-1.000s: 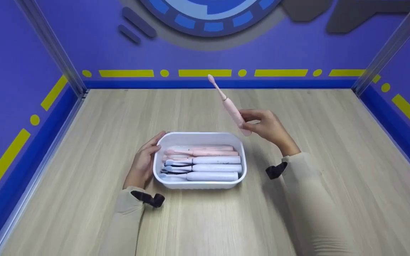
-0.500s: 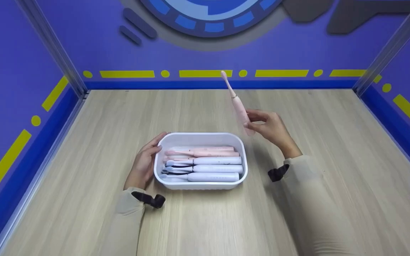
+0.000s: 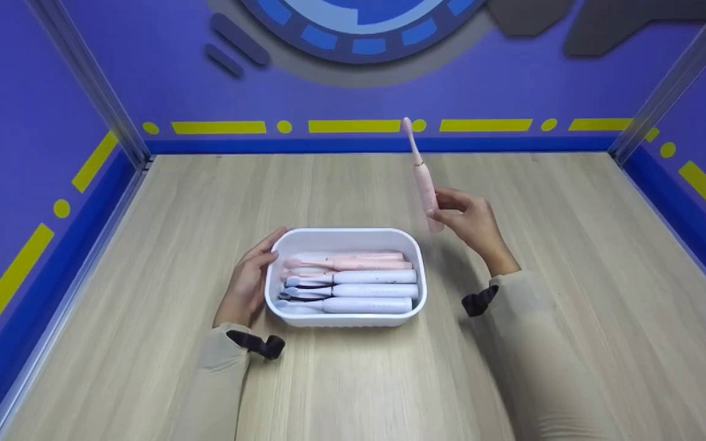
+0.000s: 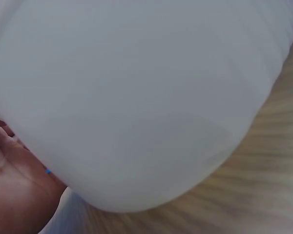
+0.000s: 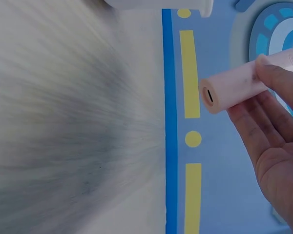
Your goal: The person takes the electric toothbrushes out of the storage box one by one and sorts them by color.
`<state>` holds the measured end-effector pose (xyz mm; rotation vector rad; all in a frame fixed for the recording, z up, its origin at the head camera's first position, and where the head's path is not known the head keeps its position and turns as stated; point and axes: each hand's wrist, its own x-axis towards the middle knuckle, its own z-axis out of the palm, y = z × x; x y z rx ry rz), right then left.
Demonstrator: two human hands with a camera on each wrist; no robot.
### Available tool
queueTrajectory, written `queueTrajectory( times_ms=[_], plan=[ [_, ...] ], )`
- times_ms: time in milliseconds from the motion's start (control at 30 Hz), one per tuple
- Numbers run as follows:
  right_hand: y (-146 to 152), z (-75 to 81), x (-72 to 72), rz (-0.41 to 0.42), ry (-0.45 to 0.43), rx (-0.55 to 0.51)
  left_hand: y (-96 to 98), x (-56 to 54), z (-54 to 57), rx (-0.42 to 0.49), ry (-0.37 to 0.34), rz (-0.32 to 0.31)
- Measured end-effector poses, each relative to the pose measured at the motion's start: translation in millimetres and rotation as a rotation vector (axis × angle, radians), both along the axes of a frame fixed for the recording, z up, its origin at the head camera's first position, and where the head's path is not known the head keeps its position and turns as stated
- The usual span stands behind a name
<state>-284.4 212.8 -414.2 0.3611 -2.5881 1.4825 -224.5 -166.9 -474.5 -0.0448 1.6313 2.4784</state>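
My right hand (image 3: 472,226) pinches a pink electric toothbrush (image 3: 425,184) by its handle, held up above the table just right of the white plastic box (image 3: 353,320). Its brush head points up and away. In the right wrist view the toothbrush handle (image 5: 244,87) shows its flat end, with the thumb on one side and fingers on the other. My left hand (image 3: 247,278) grips the left end of the box, thumb at the rim. Inside lie several toothbrushes side by side: pink ones (image 3: 371,265) at the back, white ones (image 3: 374,291) in front. The box wall (image 4: 136,107) fills most of the left wrist view.
The box stands on a light wood-grain table (image 3: 353,380). Purple-blue panels (image 3: 341,98) with yellow markings enclose the back and both sides. Each wrist carries a black strap-mounted piece (image 3: 258,344).
My right hand has shifted slightly right with the pink toothbrush, which has swung from a leftward lean to nearly upright. The left hand and the box have stayed in place.
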Motion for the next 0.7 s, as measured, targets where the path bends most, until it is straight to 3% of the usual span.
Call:
queueTrajectory(
  times_ms=[367,567,700],
  plan=[
    [-1,-12.5,-2.1,-0.094,-0.062,-0.068,4.3,1.0,1.1,-0.045,0.026,0.014],
    [-1,-16.0,-2.4,-0.098,-0.082,-0.081,7.3,0.1,-0.2,-0.095,0.027,0.041],
    [-1,-17.8,-3.3,-0.099,-0.081,-0.079,8.0,-0.3,-2.1,-0.100,0.065,0.046]
  ],
)
